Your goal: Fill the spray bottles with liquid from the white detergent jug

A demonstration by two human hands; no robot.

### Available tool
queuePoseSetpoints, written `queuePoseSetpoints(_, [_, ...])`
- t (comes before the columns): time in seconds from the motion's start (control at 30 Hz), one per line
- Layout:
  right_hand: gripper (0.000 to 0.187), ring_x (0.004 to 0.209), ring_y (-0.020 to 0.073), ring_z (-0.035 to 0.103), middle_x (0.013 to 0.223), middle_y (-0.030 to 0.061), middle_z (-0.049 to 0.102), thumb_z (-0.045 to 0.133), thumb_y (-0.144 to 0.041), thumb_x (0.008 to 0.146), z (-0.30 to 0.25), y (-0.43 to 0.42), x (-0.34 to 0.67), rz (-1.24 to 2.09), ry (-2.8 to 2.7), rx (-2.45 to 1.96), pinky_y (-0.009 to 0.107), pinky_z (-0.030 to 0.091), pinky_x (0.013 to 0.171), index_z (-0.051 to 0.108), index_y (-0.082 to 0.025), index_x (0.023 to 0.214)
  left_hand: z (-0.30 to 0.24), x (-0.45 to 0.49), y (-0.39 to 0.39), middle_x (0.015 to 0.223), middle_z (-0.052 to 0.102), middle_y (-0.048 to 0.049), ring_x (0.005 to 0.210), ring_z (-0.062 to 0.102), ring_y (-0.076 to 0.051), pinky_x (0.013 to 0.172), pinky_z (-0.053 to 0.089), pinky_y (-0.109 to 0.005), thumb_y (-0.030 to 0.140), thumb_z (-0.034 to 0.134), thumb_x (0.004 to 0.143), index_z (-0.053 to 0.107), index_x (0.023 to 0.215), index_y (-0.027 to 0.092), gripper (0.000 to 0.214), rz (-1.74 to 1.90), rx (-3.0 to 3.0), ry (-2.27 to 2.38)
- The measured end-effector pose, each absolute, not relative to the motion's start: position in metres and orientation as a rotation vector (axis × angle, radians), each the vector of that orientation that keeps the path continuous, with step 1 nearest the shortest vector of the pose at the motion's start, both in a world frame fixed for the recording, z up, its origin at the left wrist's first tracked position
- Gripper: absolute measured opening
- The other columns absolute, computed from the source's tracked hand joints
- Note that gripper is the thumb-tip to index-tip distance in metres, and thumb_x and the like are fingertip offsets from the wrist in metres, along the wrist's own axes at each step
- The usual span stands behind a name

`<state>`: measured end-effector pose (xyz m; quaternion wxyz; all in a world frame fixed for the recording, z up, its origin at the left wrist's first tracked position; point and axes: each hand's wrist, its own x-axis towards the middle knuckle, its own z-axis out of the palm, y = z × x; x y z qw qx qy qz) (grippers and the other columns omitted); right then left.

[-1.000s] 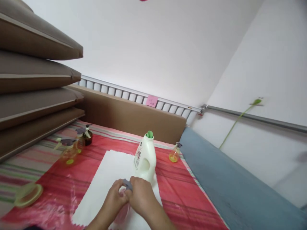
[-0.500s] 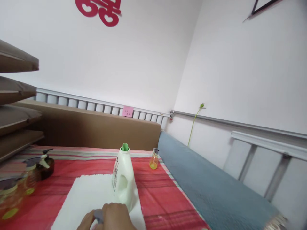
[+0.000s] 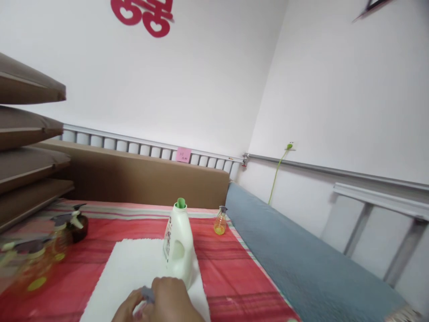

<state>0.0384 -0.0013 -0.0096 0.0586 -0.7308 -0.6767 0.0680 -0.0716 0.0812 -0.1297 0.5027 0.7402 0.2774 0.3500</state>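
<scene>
At the bottom edge my left hand and my right hand are close together, fingers curled. Between them shows the grey top of what looks like a pump bottle, its body mostly hidden by the hands and the frame edge. Just beyond my right hand a pale green detergent jug stands upright on a white sheet. Its mouth is uncapped, and a green spout shows inside.
Several pump bottles, one amber and one dark brown, stand on the left. Another pump bottle with yellow liquid stands far right on the red striped cloth. A brown padded board, stacked brown cushions and a blue-grey padded edge border the cloth.
The view has swung slightly left, so everything appears shifted to the right. Both hands stay around the grey top, and the jug stands in the same place.
</scene>
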Motion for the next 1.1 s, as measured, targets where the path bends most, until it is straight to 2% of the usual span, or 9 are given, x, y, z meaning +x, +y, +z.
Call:
queuePoseSetpoints(0.23, [0.023,0.082,0.0303,0.066,0.087,0.0154,0.071,0.05,-0.025,0.071,-0.02,-0.003,0.045,0.277,-1.978,-2.106,0.036,0.045,0.067,0.064,-0.015,0.086,-0.104,-0.076,0.062,0.093,0.068,-0.0056,0.091,0.057,-0.022,0.085,0.043,-0.032,0.033,0.064,0.072,0.069,0.091,0.018,0.024,0.83,1.92,0.605])
queuePoseSetpoints(0.37, [0.014,0.071,0.025,0.065,0.075,0.0092,0.07,0.051,-0.023,0.069,-0.022,-0.001,0.057,0.436,-1.918,-2.029,0.03,0.041,0.058,0.061,-0.017,0.077,-0.134,-0.087,0.058,0.109,0.064,-0.009,0.105,0.055,-0.024,0.095,0.04,-0.036,0.035,0.068,0.068,0.064,0.106,0.017,0.042,0.905,1.789,0.781])
queuePoseSetpoints(0.43, [0.013,0.061,0.0195,0.063,0.071,0.005,0.069,0.05,-0.022,0.069,-0.022,-0.002,0.064,0.58,-1.868,-1.99,0.025,0.038,0.05,0.06,-0.018,0.076,-0.15,-0.096,0.059,0.116,0.062,-0.009,0.112,0.053,-0.024,0.1,0.037,-0.038,0.04,0.057,0.078,0.06,0.112,0.018,0.04,0.962,1.725,0.883])
queuePoseSetpoints(0.53, [0.015,0.054,0.0137,0.06,0.073,0.0019,0.069,0.047,-0.019,0.069,-0.018,-0.006,0.077,0.787,-1.771,-1.931,0.02,0.035,0.042,0.059,-0.018,0.078,-0.166,-0.107,0.068,0.116,0.063,-0.0087,0.113,0.054,-0.022,0.102,0.037,-0.04,0.044,0.04,0.088,0.061,0.111,0.019,0.04,1.049,1.766,1.057])
queuePoseSetpoints(0.63, [0.014,0.056,0.0122,0.06,0.074,0.0007,0.07,0.048,-0.017,0.069,-0.005,-0.011,0.099,0.916,-1.672,-1.89,0.019,0.037,0.042,0.059,-0.018,0.078,-0.181,-0.107,0.084,0.115,0.064,-0.011,0.113,0.054,-0.025,0.102,0.037,-0.043,0.045,0.041,0.087,0.061,0.111,0.018,0.041,1.055,1.983,1.254])
queuePoseSetpoints(0.77, [0.01,0.049,0.0095,0.055,0.064,-0.0029,0.068,0.053,-0.011,0.069,0.015,-0.022,0.145,1.016,-1.517,-1.908,0.019,0.039,0.045,0.059,-0.017,0.074,-0.207,-0.099,0.094,0.129,0.058,-0.0117,0.125,0.045,-0.029,0.105,0.026,-0.054,0.038,0.042,0.087,0.058,0.119,0.018,0.041,0.842,2.336,1.528])
queuePoseSetpoints(0.87, [0.01,0.045,0.0083,0.053,0.056,-0.0051,0.063,0.055,-0.007,0.072,0.024,-0.033,0.185,1.064,-1.347,-1.972,0.02,0.04,0.045,0.06,-0.016,0.073,-0.222,-0.097,0.094,0.135,0.053,-0.0108,0.129,0.041,-0.029,0.106,0.02,-0.055,0.037,0.041,0.086,0.057,0.122,0.019,0.043,0.676,2.54,1.56])
queuePoseSetpoints(0.97, [0.004,0.048,0.0082,0.054,0.06,-0.0045,0.062,0.058,-0.015,0.081,0.023,-0.04,0.227,1.093,-1.142,-2.029,0.021,0.044,0.048,0.06,-0.014,0.077,-0.234,-0.099,0.099,0.137,0.05,-0.0087,0.129,0.04,-0.028,0.107,0.019,-0.053,0.037,0.038,0.085,0.056,0.124,0.021,0.046,0.605,2.639,1.591])
queuePoseSetpoints(1.1, [0.022,0.055,0.009,0.056,0.072,-0.0024,0.061,0.052,-0.035,0.09,0.013,-0.04,0.288,1.068,-0.818,-2.03,0.025,0.049,0.053,0.059,-0.014,0.089,-0.252,-0.106,0.111,0.137,0.05,-0.0036,0.128,0.042,-0.026,0.107,0.021,-0.051,0.033,0.038,0.083,0.057,0.123,0.026,0.045,0.538,2.706,1.583])
